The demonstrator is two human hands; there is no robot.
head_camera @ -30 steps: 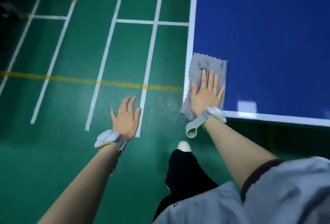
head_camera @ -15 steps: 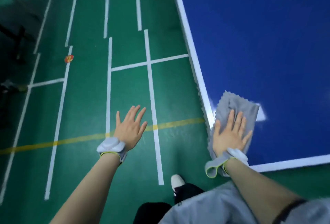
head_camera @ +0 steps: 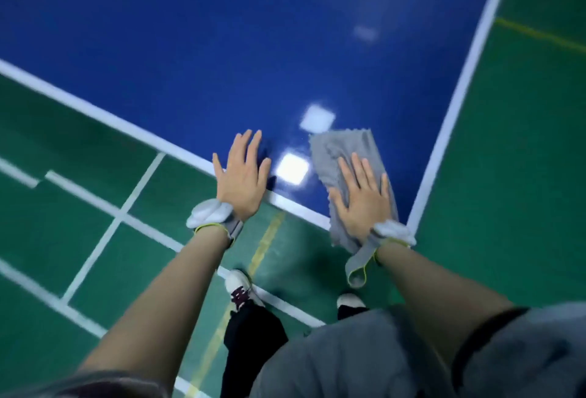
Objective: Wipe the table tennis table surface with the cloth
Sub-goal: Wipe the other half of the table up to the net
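Your right hand (head_camera: 361, 201) lies flat on the cloth (head_camera: 348, 175), fingers straight and slightly fanned, pressing it onto the table (head_camera: 222, 48) near its corner. The cloth is a soft grey rectangle, slightly rumpled, with a zigzag pinked edge; its far end sits on the table top and its near end droops over the white border strip (head_camera: 298, 205) toward you. Your left hand (head_camera: 242, 180) is open too, fingers straight and spread, with the fingertips over the blue surface and the palm above the same white strip; whether it actually touches the table you cannot tell from here.

The table top is a smooth, glossy deep blue that mirrors two pale square lights (head_camera: 291, 169) just between and beyond your hands. A thin white line runs along each edge, and the two lines meet at the corner beside your right wrist.

Both wrists carry padded grey bands (head_camera: 211, 213) trimmed in yellow-green, and the right one trails a loose looped strap (head_camera: 358, 266). Below lies a green floor (head_camera: 523, 175) with a dull sheen, crossed by white and yellow painted lines. A white shoe (head_camera: 239, 291) with dark laces shows between your forearms.
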